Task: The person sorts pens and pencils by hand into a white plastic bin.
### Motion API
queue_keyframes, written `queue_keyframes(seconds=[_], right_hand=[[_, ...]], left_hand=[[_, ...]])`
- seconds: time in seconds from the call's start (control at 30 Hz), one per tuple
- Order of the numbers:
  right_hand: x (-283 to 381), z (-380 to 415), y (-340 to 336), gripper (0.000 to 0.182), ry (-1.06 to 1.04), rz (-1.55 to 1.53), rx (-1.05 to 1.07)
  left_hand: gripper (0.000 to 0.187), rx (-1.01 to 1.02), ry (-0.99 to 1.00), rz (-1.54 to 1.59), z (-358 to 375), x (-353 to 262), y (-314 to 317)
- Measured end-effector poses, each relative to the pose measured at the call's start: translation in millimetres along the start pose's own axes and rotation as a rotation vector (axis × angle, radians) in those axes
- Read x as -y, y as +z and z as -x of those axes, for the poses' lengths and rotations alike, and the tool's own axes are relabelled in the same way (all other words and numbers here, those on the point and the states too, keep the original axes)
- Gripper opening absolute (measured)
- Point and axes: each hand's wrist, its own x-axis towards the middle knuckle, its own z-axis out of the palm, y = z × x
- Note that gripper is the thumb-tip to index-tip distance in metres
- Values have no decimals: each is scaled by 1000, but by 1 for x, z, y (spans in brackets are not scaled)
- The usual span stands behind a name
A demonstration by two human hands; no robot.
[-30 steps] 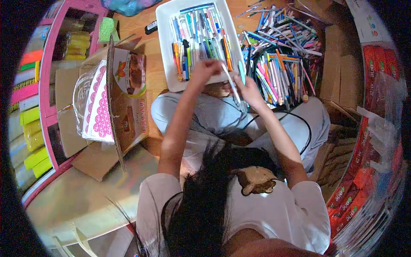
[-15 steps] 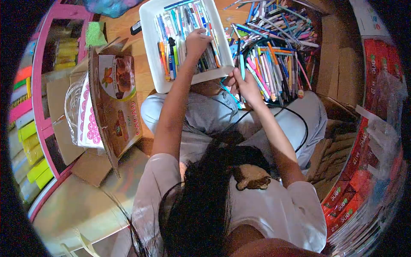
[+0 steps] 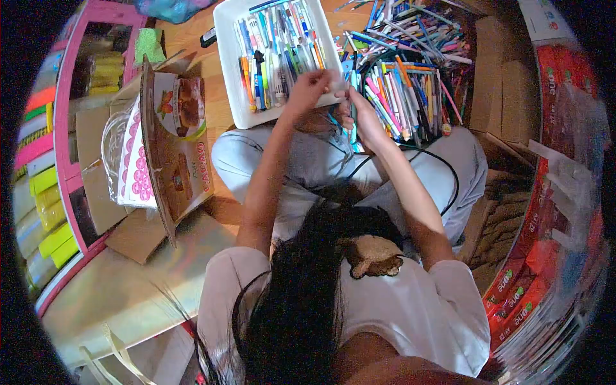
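My left hand [image 3: 309, 93] hovers over the near right corner of a white plastic tray [image 3: 249, 119], its fingers curled together. Whatever they may hold is too blurred to make out. Pens and markers [image 3: 280, 51] lie side by side lengthwise in the tray. Close to its right, my right hand [image 3: 364, 119] is closed around a slim teal pen, mostly hidden by the fingers. Just beyond the right hand, a dark-edged holder packed with colored pens [image 3: 410, 96] rests by my right knee.
A loose heap of pens [image 3: 417, 32] spreads behind the holder. An open cardboard box [image 3: 176, 151] stands on the left, before a pink-framed shelf [image 3: 64, 128]. Red paper packs [image 3: 532, 256] are stacked on the right. A black cable [image 3: 457, 186] crosses my right leg.
My left hand has drawn back from the pens in the tray toward my right hand. The teal pen that stuck up from my right hand is now mostly hidden.
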Motion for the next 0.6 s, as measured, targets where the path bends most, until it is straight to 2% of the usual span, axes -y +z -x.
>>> queue_keyframes(seconds=[0.07, 0.17, 0.2, 0.27, 0.37, 0.47, 0.53, 0.6], right_hand=[[-2, 3, 2, 41, 68, 39, -7], [-10, 7, 4, 46, 28, 94, 20], [-10, 7, 2, 48, 38, 181, -1], [-19, 1, 1, 38, -54, 241, -26], [-36, -15, -17, 32, -179, 427, -67], [-47, -26, -35, 31, -231, 607, -125], [-43, -23, -37, 31, -202, 619, -128], [-25, -8, -19, 30, -95, 454, -139]], left_hand=[[37, 155, -92, 99, 23, 3, 8], [38, 142, 14, -170, 37, -8, 8], [37, 143, -6, -139, 40, -12, 8], [36, 147, -51, -76, 46, -19, 8], [30, 22, -31, -132, 50, -31, 10], [32, -61, -7, -11, 30, -25, -6], [33, -109, -11, -19, 5, -9, -26], [34, -174, -3, -10, -20, 1, -38]])
